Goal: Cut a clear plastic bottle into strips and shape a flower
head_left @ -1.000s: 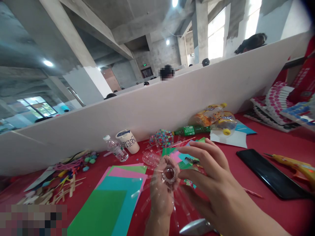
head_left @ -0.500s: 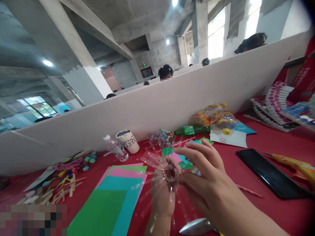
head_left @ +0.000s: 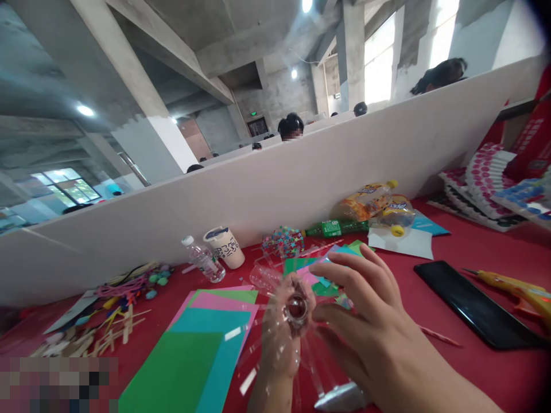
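Observation:
My left hand (head_left: 275,355) is closed around a clear plastic bottle (head_left: 297,322) cut into long thin strips. The strips fan out all around, and the round neck opening faces me. Much of the palm shows through the transparent plastic. To the right, my right hand (head_left: 365,310) hangs with its fingers apart and curved, holding nothing; its thumb and index finger are close to the bottle's rim. Below the hands lies a silver blade (head_left: 340,397), its other end hidden by my right forearm.
Coloured paper sheets (head_left: 181,361) lie left on the red table. Behind stand a small water bottle (head_left: 205,261) and a paper cup (head_left: 228,249). Craft sticks (head_left: 125,330) are far left. A black phone (head_left: 469,304) and yellow glue gun (head_left: 512,287) lie right. A white partition (head_left: 275,183) rises behind.
The cut strips have shifted around the bottle, as if it has turned slightly in my left hand. My right hand has moved a little right, its fingers still apart.

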{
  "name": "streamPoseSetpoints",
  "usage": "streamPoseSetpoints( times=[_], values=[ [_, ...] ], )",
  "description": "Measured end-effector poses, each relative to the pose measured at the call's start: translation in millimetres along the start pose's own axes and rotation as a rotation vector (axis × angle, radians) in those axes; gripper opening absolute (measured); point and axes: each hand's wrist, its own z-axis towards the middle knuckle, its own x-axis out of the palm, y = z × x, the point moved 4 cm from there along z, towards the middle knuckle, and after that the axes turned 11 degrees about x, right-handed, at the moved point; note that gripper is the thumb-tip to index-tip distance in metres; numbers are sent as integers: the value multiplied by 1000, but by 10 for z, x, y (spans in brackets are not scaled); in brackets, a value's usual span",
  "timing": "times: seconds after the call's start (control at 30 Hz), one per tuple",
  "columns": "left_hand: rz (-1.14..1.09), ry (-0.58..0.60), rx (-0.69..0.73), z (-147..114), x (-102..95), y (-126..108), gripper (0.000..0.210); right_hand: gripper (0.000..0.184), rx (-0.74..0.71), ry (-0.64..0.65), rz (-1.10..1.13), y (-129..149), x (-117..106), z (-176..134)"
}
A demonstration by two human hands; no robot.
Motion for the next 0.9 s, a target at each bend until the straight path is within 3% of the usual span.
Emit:
streamPoseSetpoints(
  times=[0.13, 0.3, 0.4, 0.53, 0.73, 0.9],
  values=[
    [-36, 61, 32, 11, -13, -5, 20, 10, 2, 11, 8, 9, -93, 9],
    [-81, -113, -6, 8, -60, 28, 13, 14, -11, 58, -21, 10, -125, -6],
    [-102, -154, -11, 10, -59, 37, 12, 16, 12, 83, 13, 15, -74, -16],
    [-57, -59, 32, 11, -36, 46, 16, 18, 18, 77, 34, 9, -36, -27],
    [154, 93, 110, -22, -83, 92, 19, 20, -74, -95, -64, 15, -102, -72],
    [161, 101, 109, -17, -97, 53, 20, 21, -50, -107, -54, 57, -87, -96]
  ],
)
